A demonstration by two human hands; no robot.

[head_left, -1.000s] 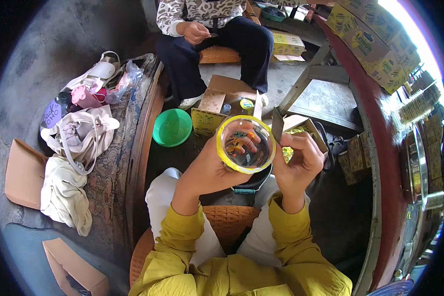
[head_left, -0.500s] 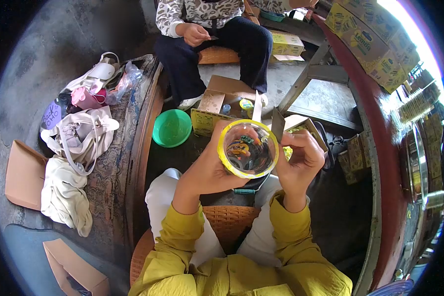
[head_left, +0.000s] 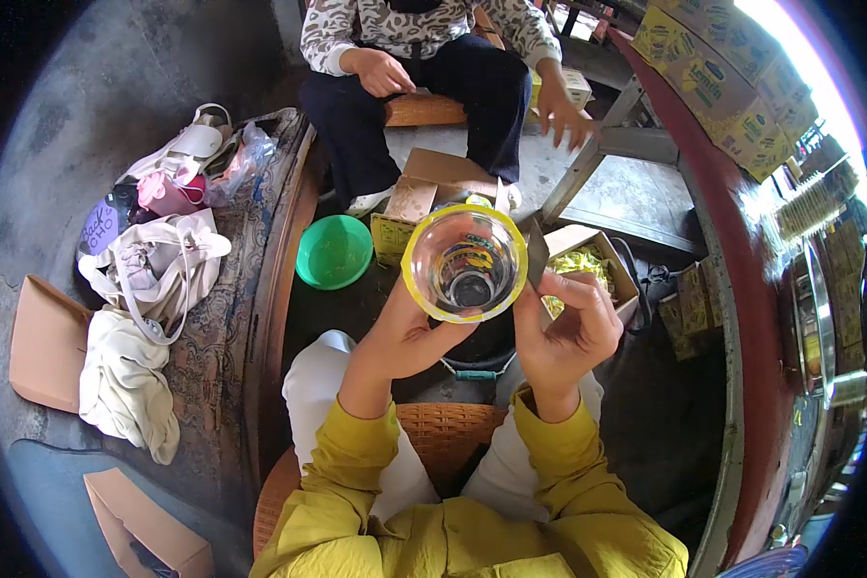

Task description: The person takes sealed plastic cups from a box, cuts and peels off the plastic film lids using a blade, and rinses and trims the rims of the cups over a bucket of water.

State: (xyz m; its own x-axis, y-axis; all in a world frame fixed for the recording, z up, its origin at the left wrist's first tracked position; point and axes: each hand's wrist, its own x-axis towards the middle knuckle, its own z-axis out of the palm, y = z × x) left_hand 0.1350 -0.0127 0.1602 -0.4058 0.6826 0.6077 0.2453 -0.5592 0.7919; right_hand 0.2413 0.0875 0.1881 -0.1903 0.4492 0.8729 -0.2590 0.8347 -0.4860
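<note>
My left hand (head_left: 405, 332) is wrapped round a clear plastic cup (head_left: 472, 252) with a ragged yellow rim. The cup's mouth faces me, so its round bottom and some printed colour show through the wall. Close by the cup's right side, my right hand (head_left: 573, 328) pinches a dark, flat knife blade (head_left: 538, 252) between thumb and fingers, with the blade pointing up beside the rim. The knife's handle, if any, is hidden in the hand. Whether the blade touches the rim I cannot tell.
Ahead lies an open cardboard box (head_left: 414, 197) holding cups, beside a green basin (head_left: 334, 252). Yellow strips (head_left: 583, 262) fill another box at right. A bucket handle (head_left: 477, 374) shows below my hands. Another person (head_left: 409, 72) sits opposite; bags (head_left: 169, 255) lie left.
My left hand has shifted the cup slightly up and left and tilted it. My right hand with the knife followed leftward. The other person's arm has come down, with the hand extended.
</note>
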